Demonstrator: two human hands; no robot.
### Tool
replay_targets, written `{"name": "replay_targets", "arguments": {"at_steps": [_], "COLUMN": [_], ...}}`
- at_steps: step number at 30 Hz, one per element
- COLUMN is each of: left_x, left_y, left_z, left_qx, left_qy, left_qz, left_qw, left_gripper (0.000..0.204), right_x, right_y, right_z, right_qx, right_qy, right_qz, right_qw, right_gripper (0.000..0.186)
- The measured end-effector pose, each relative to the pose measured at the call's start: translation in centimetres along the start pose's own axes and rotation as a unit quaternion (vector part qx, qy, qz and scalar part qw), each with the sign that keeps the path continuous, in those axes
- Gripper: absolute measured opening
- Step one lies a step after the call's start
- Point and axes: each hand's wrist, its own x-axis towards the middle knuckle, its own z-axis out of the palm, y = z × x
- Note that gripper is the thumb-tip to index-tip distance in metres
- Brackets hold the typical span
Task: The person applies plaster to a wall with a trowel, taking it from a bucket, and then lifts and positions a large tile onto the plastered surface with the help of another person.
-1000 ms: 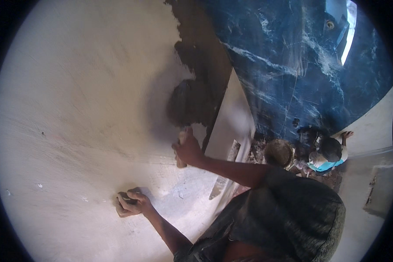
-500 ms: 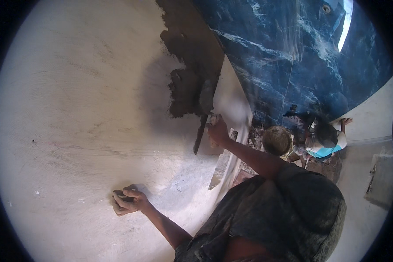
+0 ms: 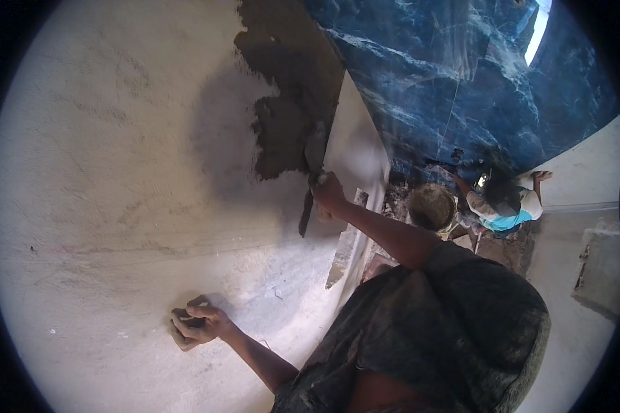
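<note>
A trowel [image 3: 315, 149] is in my right hand [image 3: 328, 193], its grey blade lying against a patch of wet dark mortar [image 3: 282, 131] on the pale wall [image 3: 117, 179]. Below the blade, a narrow dark strip of mortar [image 3: 305, 218] runs down beside my right hand. My left hand [image 3: 200, 325] is against the wall at the lower left, its fingers curled with a dark gap under the thumb. What lies inside those fingers, if anything, I cannot make out.
Blue marbled tiles [image 3: 420, 82] cover the surface at upper right. A mortar-crusted bucket [image 3: 432, 206] stands right of my right forearm, near a crouching co-worker [image 3: 506, 206] with one hand on a pale wall. A mottled board-like strip [image 3: 342, 258] lies below my right hand.
The whole view has tilted and shifted a little. My right hand and trowel stay by the mortar patch's lower edge. The co-worker's head and near arm have shifted.
</note>
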Motion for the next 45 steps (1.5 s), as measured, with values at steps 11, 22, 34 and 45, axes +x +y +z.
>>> {"name": "replay_targets", "arguments": {"at_steps": [11, 22, 34, 45], "left_x": [-0.2, 0.2, 0.4, 0.6], "left_y": [-0.1, -0.1, 0.1, 0.2], "left_z": [0.1, 0.1, -0.2, 0.3], "left_qx": [-0.020, -0.002, -0.009, -0.017], "left_qy": [-0.012, 0.001, -0.012, 0.012], "left_qz": [-0.006, 0.032, 0.006, 0.020], "left_qw": [1.000, 0.999, 1.000, 1.000], "left_gripper": [0.037, 0.037, 0.036, 0.034], "right_x": [-1.7, -5.9, -6.6, -10.3], "right_y": [-3.1, -8.8, -11.1, -9.8], "right_z": [-0.4, -0.6, 1.6, 5.6], "right_qx": [0.367, 0.383, 0.237, 0.083], "right_qy": [-0.159, -0.179, -0.162, -0.128], "right_qz": [0.153, 0.081, -0.048, -0.166], "right_qw": [0.904, 0.903, 0.957, 0.974], "right_gripper": [0.004, 0.012, 0.009, 0.014]}}
